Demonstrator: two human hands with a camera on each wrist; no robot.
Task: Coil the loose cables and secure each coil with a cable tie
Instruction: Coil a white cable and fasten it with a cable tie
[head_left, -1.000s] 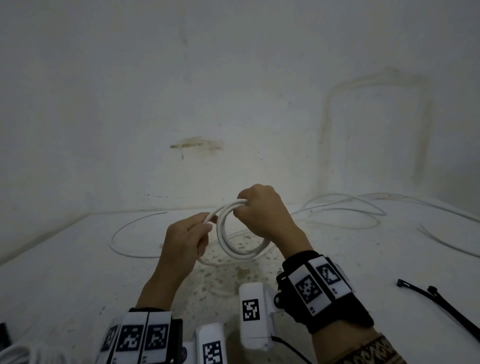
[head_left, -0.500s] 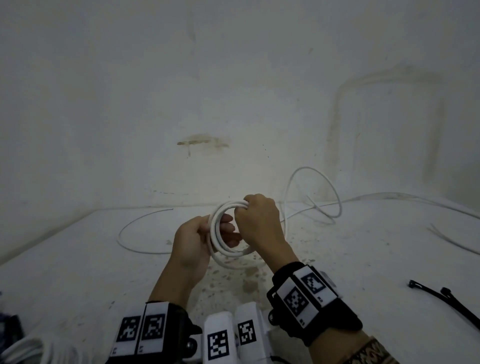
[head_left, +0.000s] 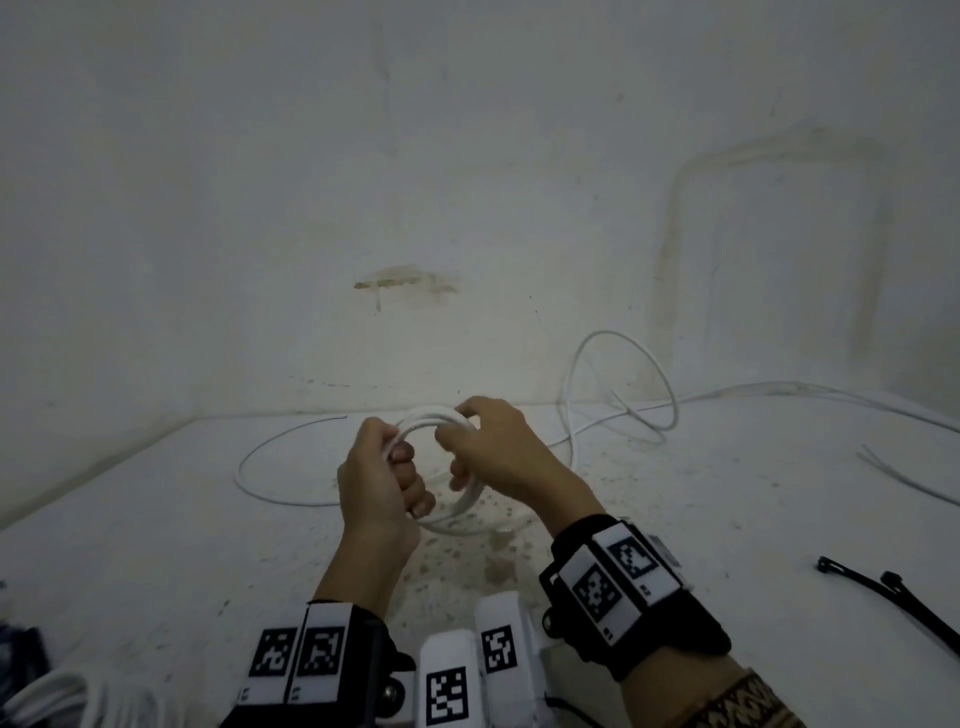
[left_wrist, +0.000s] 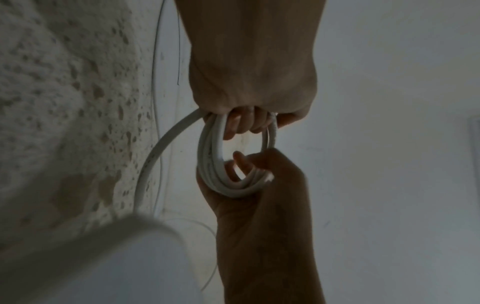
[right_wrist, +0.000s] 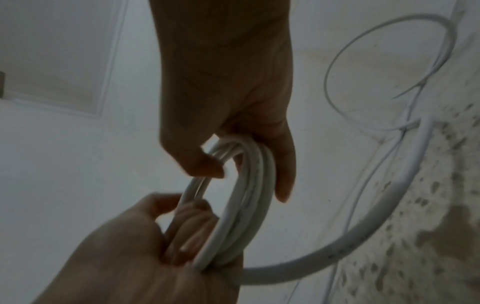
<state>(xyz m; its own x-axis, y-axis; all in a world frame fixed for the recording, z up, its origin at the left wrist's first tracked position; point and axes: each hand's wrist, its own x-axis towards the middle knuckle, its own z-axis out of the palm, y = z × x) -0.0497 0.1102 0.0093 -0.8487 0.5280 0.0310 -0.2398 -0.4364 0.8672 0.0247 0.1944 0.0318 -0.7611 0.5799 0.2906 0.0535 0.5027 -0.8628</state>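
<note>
1. The left hand (head_left: 382, 486) has its fingers curled through the white cable coil (head_left: 457, 512), gripping the coil's left side.
2. The right hand (head_left: 501, 449) grips the coil's right side, thumb hooked inside the ring and fingers wrapped over the strands.
3. The coil is held between both hands above the middle of the pale, speckled surface (head_left: 156, 545); I cannot tell whether that is a desk or the floor.
4. The left wrist view shows several turns bunched together (left_wrist: 215, 164), with one strand arcing away from the ring.
5. The loose cable tail (head_left: 618, 384) rises in a big loop just right of the hands and trails toward the far right edge.
6. Two black cable ties (head_left: 893, 597) lie near the right edge, well apart from the coil.
7. More white cable (head_left: 47, 701) shows at the near left corner
</note>
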